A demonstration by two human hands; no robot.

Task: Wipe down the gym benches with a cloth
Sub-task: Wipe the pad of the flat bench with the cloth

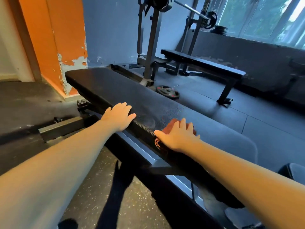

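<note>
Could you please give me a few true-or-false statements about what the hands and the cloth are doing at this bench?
1. The right hand presses a reddish-brown cloth on the near bench. True.
2. The left hand holds a second cloth. False: it rests bare on the near bench's edge.
3. A weight plate lies on the floor beyond the near bench. True.
4. The barbell lies across the far bench. False: it sits high on the rack.
</note>
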